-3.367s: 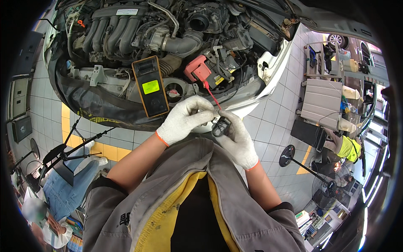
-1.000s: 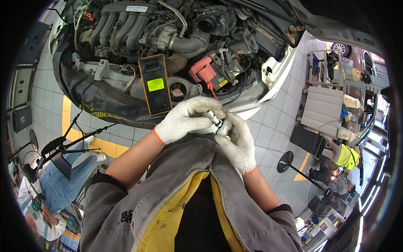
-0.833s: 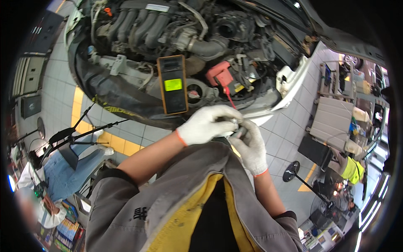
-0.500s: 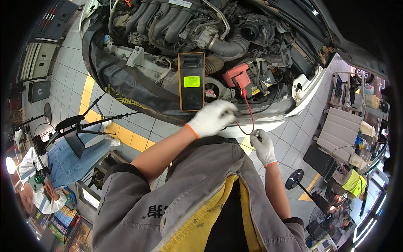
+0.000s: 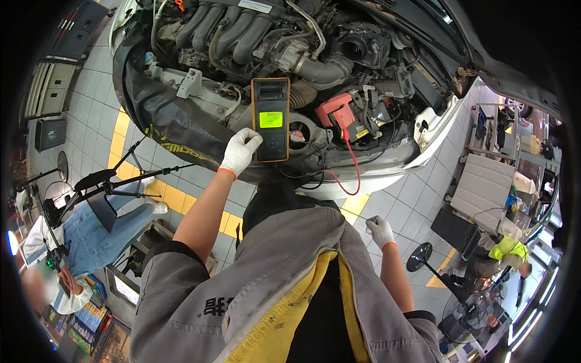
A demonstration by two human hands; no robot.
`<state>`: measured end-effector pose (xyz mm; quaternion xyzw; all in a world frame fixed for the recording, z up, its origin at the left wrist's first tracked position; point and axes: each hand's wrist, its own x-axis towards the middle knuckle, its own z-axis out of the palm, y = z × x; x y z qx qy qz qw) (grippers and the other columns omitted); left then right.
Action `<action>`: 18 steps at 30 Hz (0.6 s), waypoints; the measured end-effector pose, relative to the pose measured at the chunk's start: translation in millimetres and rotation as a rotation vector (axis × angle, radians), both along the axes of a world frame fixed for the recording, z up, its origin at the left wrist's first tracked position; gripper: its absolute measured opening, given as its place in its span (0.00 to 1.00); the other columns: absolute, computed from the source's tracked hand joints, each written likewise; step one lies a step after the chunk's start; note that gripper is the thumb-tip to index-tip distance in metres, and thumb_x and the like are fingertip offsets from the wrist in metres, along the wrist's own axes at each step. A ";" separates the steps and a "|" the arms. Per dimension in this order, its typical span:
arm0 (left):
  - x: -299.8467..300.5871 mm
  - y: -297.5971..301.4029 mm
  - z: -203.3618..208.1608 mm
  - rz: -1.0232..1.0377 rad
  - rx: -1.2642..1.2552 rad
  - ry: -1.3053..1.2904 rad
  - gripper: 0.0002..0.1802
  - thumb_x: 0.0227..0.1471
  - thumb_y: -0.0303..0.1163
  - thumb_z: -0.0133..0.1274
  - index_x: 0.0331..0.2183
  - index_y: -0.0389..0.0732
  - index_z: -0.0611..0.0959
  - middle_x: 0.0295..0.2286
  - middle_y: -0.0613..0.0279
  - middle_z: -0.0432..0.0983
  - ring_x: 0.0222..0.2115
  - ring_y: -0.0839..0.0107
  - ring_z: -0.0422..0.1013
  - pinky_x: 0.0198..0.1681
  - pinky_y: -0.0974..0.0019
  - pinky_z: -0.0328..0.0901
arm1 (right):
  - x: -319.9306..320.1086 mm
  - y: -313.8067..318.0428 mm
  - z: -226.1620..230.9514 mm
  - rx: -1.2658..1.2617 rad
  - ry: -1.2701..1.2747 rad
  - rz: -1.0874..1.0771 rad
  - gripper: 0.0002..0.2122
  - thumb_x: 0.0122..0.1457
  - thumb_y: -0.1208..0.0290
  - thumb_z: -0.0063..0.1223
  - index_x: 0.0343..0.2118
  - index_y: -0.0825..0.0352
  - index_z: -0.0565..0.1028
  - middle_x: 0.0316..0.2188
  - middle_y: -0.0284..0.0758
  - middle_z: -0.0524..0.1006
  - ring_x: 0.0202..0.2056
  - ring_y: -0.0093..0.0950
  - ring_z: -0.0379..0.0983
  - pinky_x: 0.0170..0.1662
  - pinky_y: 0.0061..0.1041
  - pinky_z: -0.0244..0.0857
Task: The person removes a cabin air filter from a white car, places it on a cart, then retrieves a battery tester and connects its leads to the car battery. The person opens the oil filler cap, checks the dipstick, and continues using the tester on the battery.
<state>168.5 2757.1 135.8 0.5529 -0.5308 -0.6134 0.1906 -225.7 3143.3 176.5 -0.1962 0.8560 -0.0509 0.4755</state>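
A dark handheld battery tester (image 5: 270, 97) with a tan border and a lit green screen lies at the front of the engine bay. My left hand (image 5: 241, 151), in a white glove, is closed at its lower left edge, fingertips on the casing. Below the tester, a black lead (image 5: 322, 158) loops down and joins a red lead (image 5: 358, 181). The red lead runs up to the car battery (image 5: 363, 124), under its red terminal cover (image 5: 336, 111). To the right, my gloved right hand (image 5: 381, 232) is closed around something small, mostly hidden by the fingers.
A black fender cover (image 5: 145, 103) drapes over the car's front left. Tripod legs (image 5: 142, 172) and a person in denim (image 5: 103, 236) are at left. At right stand a padded grey seat or cart (image 5: 484, 187) and a pedestal fan (image 5: 463, 314).
My left hand has moved left and up from the leads to the tester's edge, uncovering the black loop. My right hand has lowered away from the red lead, still closed.
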 end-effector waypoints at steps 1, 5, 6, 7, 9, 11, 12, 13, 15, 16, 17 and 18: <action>-1.4 1.5 -0.6 0.031 0.026 0.020 0.07 0.65 0.32 0.58 0.36 0.38 0.83 0.26 0.73 0.73 0.28 0.81 0.66 0.34 0.72 0.64 | 1.0 -0.2 0.7 -0.006 0.005 0.008 0.15 0.63 0.62 0.58 0.40 0.72 0.82 0.28 0.35 0.82 0.31 0.23 0.76 0.37 0.28 0.71; -2.9 3.7 -2.8 0.036 -0.030 -0.004 0.07 0.64 0.31 0.58 0.35 0.38 0.83 0.26 0.73 0.72 0.28 0.81 0.66 0.34 0.72 0.63 | 10.6 -12.7 4.6 -0.003 -0.004 0.047 0.15 0.64 0.61 0.58 0.37 0.72 0.82 0.27 0.35 0.82 0.29 0.24 0.75 0.35 0.27 0.70; -2.2 3.3 -3.0 0.033 -0.032 -0.005 0.07 0.64 0.31 0.58 0.35 0.38 0.83 0.26 0.73 0.72 0.28 0.81 0.66 0.34 0.72 0.63 | 14.5 -17.4 5.3 -0.024 0.004 0.049 0.16 0.65 0.61 0.58 0.36 0.72 0.82 0.27 0.35 0.82 0.28 0.24 0.75 0.34 0.28 0.69; -2.2 3.1 -3.2 0.035 -0.014 -0.009 0.07 0.64 0.31 0.58 0.35 0.38 0.83 0.26 0.74 0.72 0.28 0.82 0.66 0.34 0.72 0.63 | 18.9 -22.6 5.2 -0.058 0.004 0.054 0.16 0.65 0.60 0.57 0.35 0.73 0.82 0.26 0.35 0.81 0.27 0.24 0.75 0.34 0.28 0.69; -2.3 3.1 -3.7 0.035 -0.018 0.005 0.06 0.64 0.31 0.59 0.35 0.39 0.83 0.26 0.74 0.72 0.28 0.82 0.66 0.33 0.72 0.63 | 24.0 -30.9 8.0 -0.068 -0.032 0.032 0.18 0.67 0.59 0.56 0.34 0.74 0.82 0.25 0.35 0.81 0.25 0.23 0.74 0.32 0.28 0.69; -1.9 3.9 -4.3 0.038 -0.023 0.007 0.06 0.64 0.31 0.59 0.35 0.39 0.83 0.26 0.74 0.72 0.28 0.82 0.66 0.33 0.72 0.63 | 24.7 -36.9 12.6 -0.021 -0.104 -0.020 0.20 0.68 0.58 0.55 0.33 0.75 0.81 0.24 0.35 0.80 0.24 0.23 0.74 0.31 0.28 0.68; -2.7 4.2 -4.8 0.038 -0.038 0.004 0.06 0.64 0.31 0.59 0.35 0.39 0.83 0.26 0.74 0.73 0.28 0.82 0.66 0.33 0.72 0.63 | 26.0 -38.1 14.4 -0.028 -0.109 -0.050 0.20 0.68 0.58 0.55 0.33 0.75 0.81 0.24 0.35 0.80 0.24 0.23 0.74 0.31 0.28 0.68; -2.9 4.7 -5.2 0.038 -0.054 0.001 0.06 0.64 0.31 0.59 0.35 0.38 0.83 0.26 0.74 0.73 0.28 0.82 0.66 0.33 0.72 0.63 | 27.0 -38.9 15.0 -0.035 -0.115 -0.079 0.20 0.69 0.58 0.55 0.32 0.76 0.81 0.23 0.35 0.80 0.23 0.23 0.74 0.31 0.28 0.69; -3.2 6.0 -4.9 0.047 -0.047 -0.009 0.06 0.64 0.31 0.59 0.35 0.38 0.84 0.26 0.73 0.73 0.28 0.82 0.66 0.33 0.72 0.63 | 26.2 -38.8 13.8 -0.037 -0.118 -0.089 0.20 0.69 0.58 0.55 0.33 0.76 0.81 0.24 0.36 0.80 0.23 0.23 0.74 0.31 0.28 0.69; -3.6 6.2 -4.6 0.054 -0.025 -0.017 0.07 0.64 0.31 0.59 0.36 0.38 0.84 0.26 0.73 0.73 0.28 0.82 0.66 0.33 0.72 0.63 | 23.3 -37.3 13.0 -0.033 -0.117 -0.070 0.20 0.68 0.59 0.55 0.33 0.76 0.81 0.24 0.36 0.80 0.23 0.24 0.74 0.31 0.28 0.69; -3.7 7.1 -3.9 0.050 -0.047 -0.013 0.07 0.64 0.31 0.59 0.36 0.38 0.84 0.26 0.73 0.73 0.28 0.82 0.66 0.33 0.72 0.63 | 20.6 -34.1 11.9 -0.015 -0.114 -0.060 0.19 0.68 0.59 0.55 0.33 0.76 0.82 0.24 0.36 0.81 0.23 0.24 0.75 0.31 0.28 0.69; -3.6 7.3 -3.2 0.048 -0.050 -0.014 0.07 0.64 0.31 0.59 0.36 0.38 0.84 0.26 0.73 0.73 0.28 0.82 0.66 0.34 0.72 0.63 | 18.7 -30.5 9.4 -0.040 -0.106 -0.059 0.19 0.68 0.59 0.55 0.34 0.75 0.82 0.25 0.36 0.81 0.24 0.24 0.75 0.31 0.28 0.70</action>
